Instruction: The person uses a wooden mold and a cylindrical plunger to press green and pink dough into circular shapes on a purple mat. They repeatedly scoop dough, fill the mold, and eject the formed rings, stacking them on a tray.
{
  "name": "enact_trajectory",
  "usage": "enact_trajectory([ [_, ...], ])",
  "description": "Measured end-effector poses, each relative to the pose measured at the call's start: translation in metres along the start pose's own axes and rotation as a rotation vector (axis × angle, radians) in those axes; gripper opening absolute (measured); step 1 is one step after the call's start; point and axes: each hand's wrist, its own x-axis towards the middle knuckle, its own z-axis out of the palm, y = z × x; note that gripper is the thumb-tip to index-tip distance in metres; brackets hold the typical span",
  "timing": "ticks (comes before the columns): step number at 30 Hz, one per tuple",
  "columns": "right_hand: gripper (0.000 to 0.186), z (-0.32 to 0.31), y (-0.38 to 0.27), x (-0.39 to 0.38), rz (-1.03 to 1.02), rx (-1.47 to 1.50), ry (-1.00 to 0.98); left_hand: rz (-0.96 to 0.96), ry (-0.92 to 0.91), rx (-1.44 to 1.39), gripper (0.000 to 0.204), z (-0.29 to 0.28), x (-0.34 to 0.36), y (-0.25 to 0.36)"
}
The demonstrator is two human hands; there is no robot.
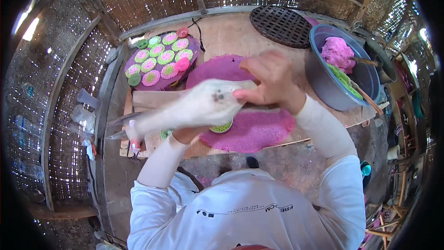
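Observation:
A long white bag-like thing [203, 104] with a few dark spots lies slantwise across both my hands, blurred by motion. My left hand [188, 134] is under it, wrist bent, with the fingers mostly hidden behind it and seeming to grip it. At its right end my right hand [273, 83] has the thumb against it and the other fingers spread, smeared by movement. Below the white thing shows part of a green lacy round [221, 128] on a purple round mat [254, 132]. Another purple mat [215, 67] lies just behind.
At the back left, a purple round tray [166, 82] bears several pink-and-green lacy rounds [165, 57]. A large grey basin [330, 90] holds pink dough [337, 54], green dough [342, 79] and wooden sticks [367, 97]. Behind lies a dark woven tray [280, 25]. Woven walls surround the wooden table [226, 28].

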Motion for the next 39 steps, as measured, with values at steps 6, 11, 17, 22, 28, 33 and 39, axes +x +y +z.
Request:
enact_trajectory([
  [6,0.032,0.022,0.003,0.033,0.831,0.998,0.189,0.280,0.405,0.914,0.022,0.006,-0.016,0.003],
  [11,0.036,-0.020,-0.047,0.039,0.779,0.777,-0.050,0.308,0.312,0.971,0.015,0.001,-0.026,0.028],
  [17,0.041,-0.108,-0.074,0.013,0.371,0.411,-0.320,0.099,-0.144,0.401,0.038,0.017,-0.004,0.043],
  [22,0.019,-0.199,-0.003,-0.025,0.134,0.716,0.243,-0.033,-0.078,0.082,0.030,0.039,0.027,0.044],
  [28,0.020,-0.293,0.174,-0.072,0.432,1.006,1.140,0.386,0.175,-0.713,0.040,0.129,0.162,0.074],
  [33,0.033,-0.245,0.186,-0.094,0.859,1.402,0.943,0.788,0.808,-0.784,0.030,0.161,0.280,0.105],
  [39,0.028,-0.282,0.185,-0.215,0.758,-0.203,-0.709,0.699,1.166,-0.504,0.034,0.143,0.292,0.099],
])
